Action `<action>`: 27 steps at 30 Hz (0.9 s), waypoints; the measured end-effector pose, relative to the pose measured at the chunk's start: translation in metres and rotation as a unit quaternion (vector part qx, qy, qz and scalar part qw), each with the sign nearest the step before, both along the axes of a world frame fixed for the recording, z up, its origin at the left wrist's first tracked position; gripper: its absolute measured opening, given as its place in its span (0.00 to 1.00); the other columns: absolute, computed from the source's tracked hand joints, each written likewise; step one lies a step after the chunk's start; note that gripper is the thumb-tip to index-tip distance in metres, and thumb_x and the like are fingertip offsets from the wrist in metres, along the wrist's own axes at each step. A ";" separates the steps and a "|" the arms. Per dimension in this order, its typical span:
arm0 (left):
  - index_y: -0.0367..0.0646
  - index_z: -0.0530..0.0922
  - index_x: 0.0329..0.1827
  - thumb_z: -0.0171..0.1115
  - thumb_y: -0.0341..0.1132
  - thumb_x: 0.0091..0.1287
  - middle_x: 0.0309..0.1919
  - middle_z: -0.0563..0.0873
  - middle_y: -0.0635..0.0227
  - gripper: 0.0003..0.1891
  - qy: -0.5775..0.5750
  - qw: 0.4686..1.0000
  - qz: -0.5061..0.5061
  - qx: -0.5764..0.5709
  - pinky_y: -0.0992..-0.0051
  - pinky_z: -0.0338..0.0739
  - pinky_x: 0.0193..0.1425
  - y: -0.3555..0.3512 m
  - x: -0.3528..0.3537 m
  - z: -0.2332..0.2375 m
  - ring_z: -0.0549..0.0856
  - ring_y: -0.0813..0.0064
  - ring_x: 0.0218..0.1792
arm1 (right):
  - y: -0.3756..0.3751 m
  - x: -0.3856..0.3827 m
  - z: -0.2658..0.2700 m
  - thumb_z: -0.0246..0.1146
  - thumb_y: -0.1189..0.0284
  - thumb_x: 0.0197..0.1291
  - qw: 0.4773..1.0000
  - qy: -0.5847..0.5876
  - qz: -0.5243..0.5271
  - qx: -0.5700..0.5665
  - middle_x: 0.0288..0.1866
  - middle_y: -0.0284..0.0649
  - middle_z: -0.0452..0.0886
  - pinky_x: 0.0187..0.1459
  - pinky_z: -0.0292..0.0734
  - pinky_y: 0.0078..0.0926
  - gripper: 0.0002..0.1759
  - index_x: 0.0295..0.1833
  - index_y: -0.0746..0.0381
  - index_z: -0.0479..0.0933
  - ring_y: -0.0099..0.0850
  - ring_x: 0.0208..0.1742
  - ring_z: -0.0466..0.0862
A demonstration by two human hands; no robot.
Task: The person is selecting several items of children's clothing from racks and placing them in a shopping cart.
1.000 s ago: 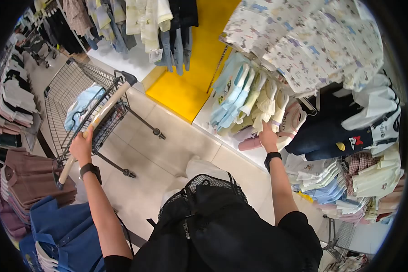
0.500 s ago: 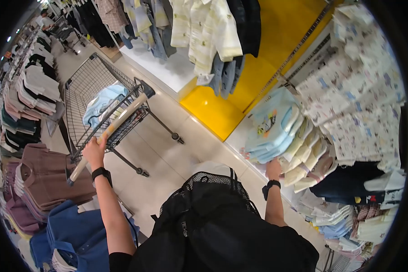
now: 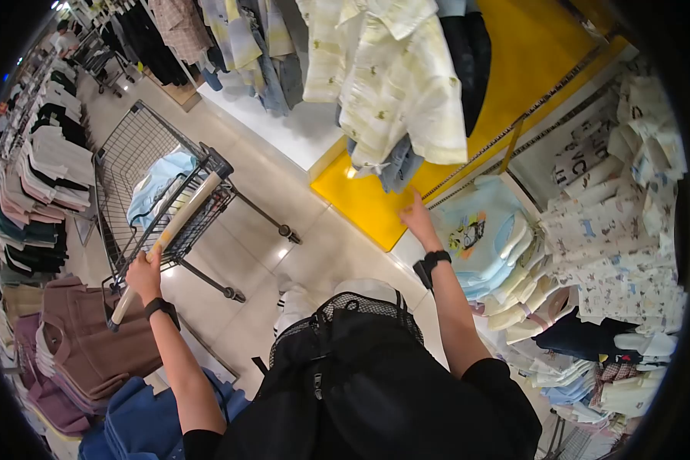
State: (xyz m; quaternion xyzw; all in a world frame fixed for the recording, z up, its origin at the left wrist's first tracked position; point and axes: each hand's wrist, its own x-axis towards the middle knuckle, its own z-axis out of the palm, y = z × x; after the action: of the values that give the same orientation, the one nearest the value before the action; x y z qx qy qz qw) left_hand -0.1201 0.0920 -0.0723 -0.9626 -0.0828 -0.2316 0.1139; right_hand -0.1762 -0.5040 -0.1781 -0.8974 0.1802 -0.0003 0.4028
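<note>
My left hand [image 3: 143, 276] is wrapped round the pale handle [image 3: 178, 222] of a wire shopping cart [image 3: 126, 153]. A light blue garment [image 3: 159, 182] lies in the cart's basket. My right hand [image 3: 418, 218] is raised in the air with the index finger stretched out, and nothing shows in it. It hovers beside a light blue printed shirt [image 3: 479, 230] at the front of a rail of hanging shirts, apart from it. Cream and yellow shirts [image 3: 517, 287] hang behind that one. Above my right hand, a pale yellow checked shirt [image 3: 406, 84] hangs over a pair of jeans [image 3: 399, 165].
A yellow platform [image 3: 360, 211] and a white display base [image 3: 284, 138] stand ahead. Racks of brown tops [image 3: 92, 330] and blue tops [image 3: 146, 414] line the left. Patterned white garments [image 3: 613, 253] hang at the right. A person [image 3: 64, 38] stands far off near another cart [image 3: 103, 65].
My right hand has let go of the hanging light blue shirt and moved up and left, its index finger now stretched out. My left hand stays on the cart handle, slightly lower left in view.
</note>
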 end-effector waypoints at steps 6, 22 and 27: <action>0.44 0.74 0.19 0.50 0.62 0.53 0.15 0.78 0.60 0.27 0.003 1.000 0.002 0.000 0.64 0.71 0.22 0.036 0.049 0.002 0.80 0.59 0.21 | 0.054 0.087 0.020 0.58 0.65 0.52 0.974 -0.088 -0.086 0.189 0.24 0.42 0.78 0.26 0.73 0.22 0.28 0.56 0.69 0.62 0.27 0.22 0.78; 0.42 0.77 0.23 0.45 0.63 0.56 0.17 0.79 0.56 0.30 0.011 0.999 -0.003 -0.044 0.60 0.71 0.23 0.126 0.178 0.012 0.80 0.55 0.23 | 0.082 -0.186 -0.122 0.49 0.63 0.53 0.944 0.323 -0.064 0.025 0.24 0.42 0.80 0.31 0.73 0.30 0.15 0.28 0.64 0.75 0.33 0.27 0.80; 0.44 0.81 0.36 0.42 0.64 0.57 0.23 0.82 0.56 0.31 0.053 0.996 0.004 -0.066 0.59 0.72 0.31 0.147 0.210 0.006 0.80 0.54 0.27 | 0.166 -0.290 -0.090 0.49 0.62 0.59 0.776 0.452 -0.372 0.236 0.36 0.40 0.81 0.33 0.75 0.31 0.15 0.40 0.62 0.74 0.33 0.30 0.81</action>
State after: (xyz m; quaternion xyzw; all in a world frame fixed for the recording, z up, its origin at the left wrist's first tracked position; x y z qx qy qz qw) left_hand 0.0903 0.2393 -0.0658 -0.9785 -0.0960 -0.1739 0.0550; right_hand -0.4665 -0.3376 -0.2679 -0.5343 0.6553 0.2983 0.4428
